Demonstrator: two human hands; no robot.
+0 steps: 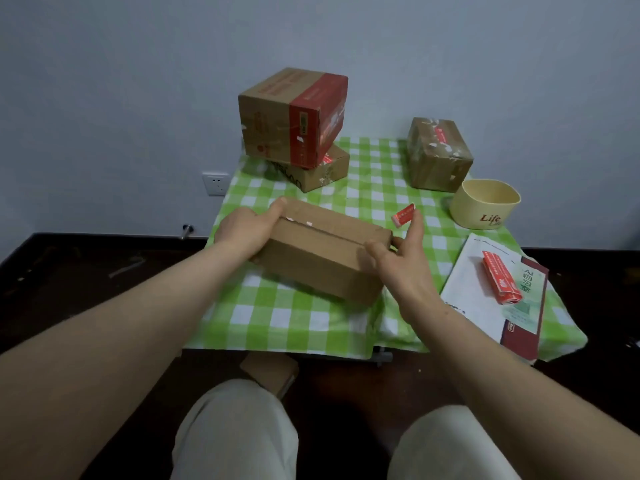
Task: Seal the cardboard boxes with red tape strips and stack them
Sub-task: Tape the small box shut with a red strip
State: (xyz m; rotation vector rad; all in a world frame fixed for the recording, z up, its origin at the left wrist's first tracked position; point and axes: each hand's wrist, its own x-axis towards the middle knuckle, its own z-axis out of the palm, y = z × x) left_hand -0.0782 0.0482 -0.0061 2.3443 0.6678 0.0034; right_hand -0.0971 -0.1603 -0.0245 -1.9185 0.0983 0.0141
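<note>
L hand grips the 9 o'clock end of the long box, fingers curled over its far top edge, palm against the end face. R hand is at the 3 o'clock end, fingers spread & fairly straight, not clenched: one digit lies on the box top by the centre seam, and a raised fingertip has a short red tape strip stuck to it. The strip sits just off the box's far R corner, above the cloth, not on the cardboard. The box lies flat, mid-table right in front of me, turned a bit so its long axis runs approx 10 to 4 o'clock. Flaps are down, and the seam along the top is bare apart from a few pale scraps. The table has a green-white checked cloth. At 12 o'clock, by the wall, there's a stack of 2: a red-banded box sits skewed on a flatter carton. At approx 1 o'clock a third, scuffed box stands alone. Just nearer than that is a cream tub marked "Life". At 3–4 o'clock a white & maroon booklet overhangs the table edge, w/ a bundle of red tape lying on it. At 6 o'clock, under the table edge btwn my knees, there's a small cardboard piece.
</note>
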